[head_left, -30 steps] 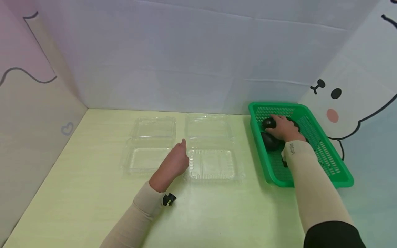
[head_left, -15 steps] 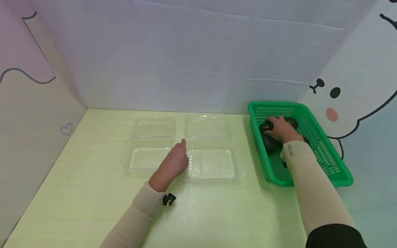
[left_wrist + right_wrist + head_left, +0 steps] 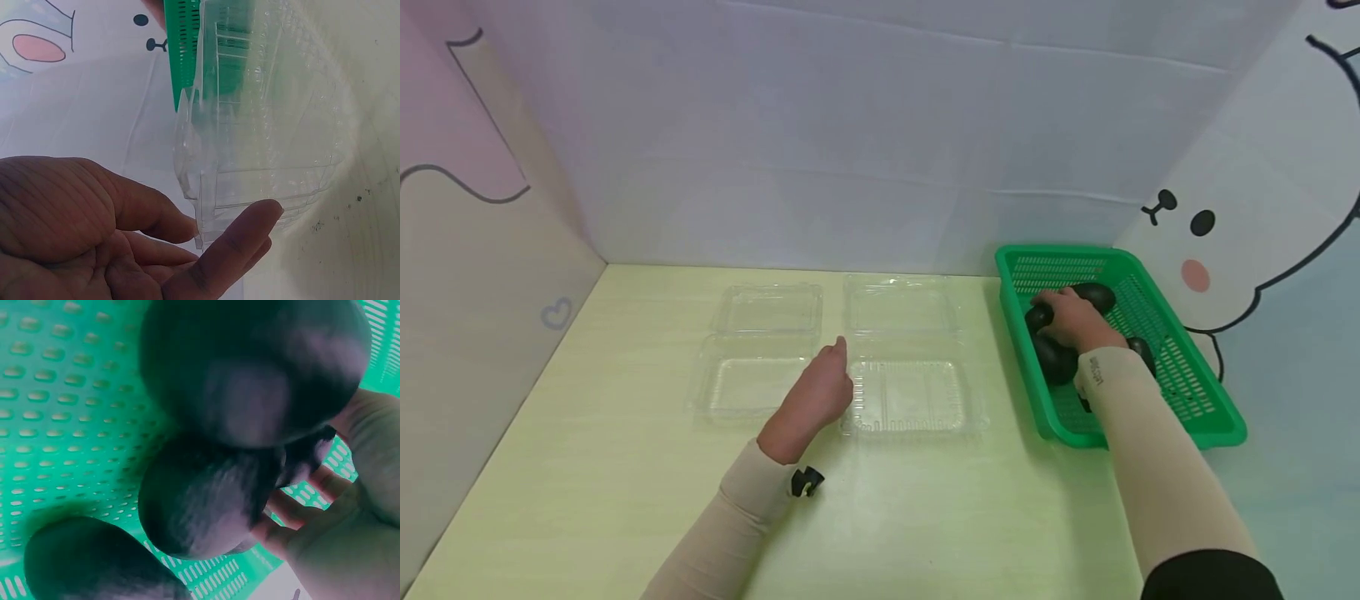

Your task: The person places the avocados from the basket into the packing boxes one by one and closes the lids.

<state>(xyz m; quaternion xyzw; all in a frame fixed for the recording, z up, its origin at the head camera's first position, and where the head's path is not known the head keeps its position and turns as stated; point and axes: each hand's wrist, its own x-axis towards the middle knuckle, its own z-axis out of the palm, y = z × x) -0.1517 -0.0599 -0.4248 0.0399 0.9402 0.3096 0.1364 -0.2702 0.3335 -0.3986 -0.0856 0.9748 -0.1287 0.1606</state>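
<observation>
My left hand [image 3: 817, 398] pinches the left rim of the right-hand clear plastic container [image 3: 910, 398]. In the left wrist view the thumb touches the rim of this container [image 3: 275, 144] from one side and the fingers lie on the other. My right hand [image 3: 1073, 320] reaches into a green basket [image 3: 1071, 438], thumb and fingers curled round a dark egg-shaped fruit [image 3: 1039, 317]. Other dark fruits lie around it, one fruit [image 3: 1056, 360] nearer and one fruit [image 3: 1094, 296] behind. In the right wrist view a large dark fruit [image 3: 250, 369] partly hides the fingers [image 3: 294, 512].
A second clear plastic container [image 3: 760, 387] stands open to the left, its lid folded back toward the wall. Another dark fruit [image 3: 1141, 354] is partly hidden by the right sleeve. A white cloth wall [image 3: 820, 150] closes off the back of the pale table [image 3: 925, 517].
The right hand has shifted slightly left in the basket, its fingers closing round a dark fruit. The nearby fruits show more. The left hand stays at the container's rim.
</observation>
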